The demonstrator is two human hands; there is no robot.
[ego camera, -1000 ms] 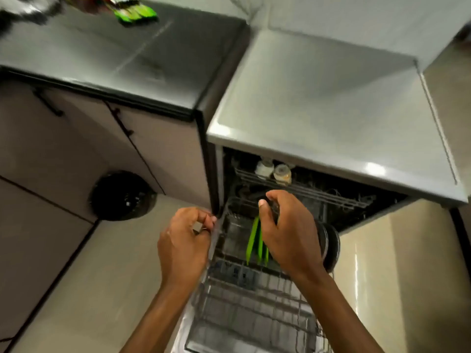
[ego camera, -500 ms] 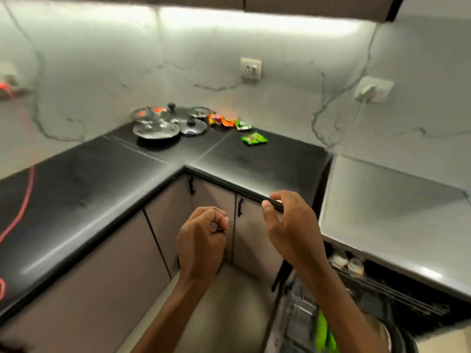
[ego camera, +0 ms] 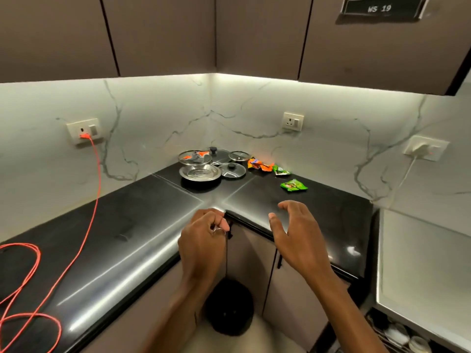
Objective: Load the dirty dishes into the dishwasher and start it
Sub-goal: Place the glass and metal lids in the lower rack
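1. Dishwasher (ego camera: 420,266) stands at the bottom right, butted against the end of the black counter (ego camera: 127,225). It has a flat pale-grey top and a dark mouth under the front edge.
2. Its mouth faces out toward the floor and the person. The front edge runs slantwise down to the right corner. Beneath it a wire rack (ego camera: 379,332) shows, with two pale cups (ego camera: 418,344) sitting in it.
3. Between the two forearms, a round black bin (ego camera: 229,309) stands on the floor against the brown base cabinets (ego camera: 254,263).
4. The left hand (ego camera: 204,240) is curled into a fist above the counter's inner corner. Something small and silvery glints at its fingers, but I cannot tell whether it is held.
5. The right hand (ego camera: 300,240) hovers over the counter edge, fingers spread wide and lightly bent, holding nothing.
6. The counter is glossy and L-shaped. An orange cable (ego camera: 94,179) lies looped on its left run and rises to a wall socket (ego camera: 84,131).
7. The dirty dishes are well apart from the dishwasher, in the far corner. A steel plate (ego camera: 200,173) lies flat, face up, with a steel bowl (ego camera: 195,157) behind it and glass lids (ego camera: 232,170) knob-up just beside.
8. Orange wrappers (ego camera: 260,164) and green wrappers (ego camera: 293,185) lie to their right.
9. Behind is a veined marble wall (ego camera: 331,128), lit from above. Over it hang brown upper cabinets (ego camera: 163,34) with a label (ego camera: 381,8) reading "WS 19".
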